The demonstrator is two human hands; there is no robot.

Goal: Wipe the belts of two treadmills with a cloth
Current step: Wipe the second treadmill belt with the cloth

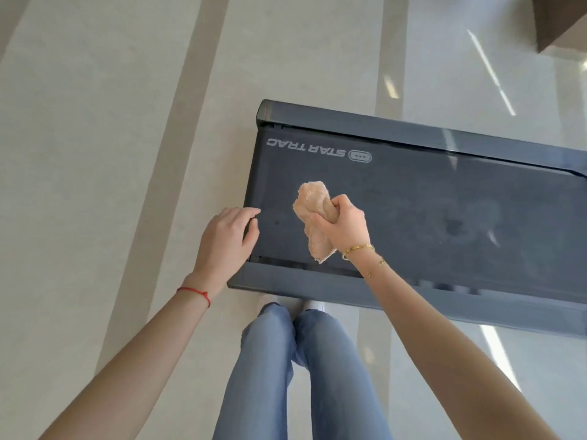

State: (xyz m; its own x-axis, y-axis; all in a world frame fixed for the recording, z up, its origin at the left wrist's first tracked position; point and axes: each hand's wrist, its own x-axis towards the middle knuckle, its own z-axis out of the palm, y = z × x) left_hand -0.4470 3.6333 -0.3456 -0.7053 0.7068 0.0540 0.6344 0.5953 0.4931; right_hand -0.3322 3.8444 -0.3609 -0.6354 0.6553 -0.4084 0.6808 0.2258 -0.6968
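Observation:
A dark treadmill belt (428, 211) with "STAR TRAC" printed near its far edge lies across the right half of the view, framed by grey side rails (413, 300). My right hand (344, 225) is closed around a bunched peach cloth (313, 201) over the belt's left end. The cloth hangs below the fist toward the near rail. My left hand (227, 239) rests at the belt's left end edge, fingers loosely curled, holding nothing. Only one treadmill is in view.
Pale tiled floor (111, 154) with darker stripes spreads to the left and beyond the treadmill. A brown box-like object (559, 20) sits at the top right corner. My legs in blue trousers (286, 360) stand against the near rail.

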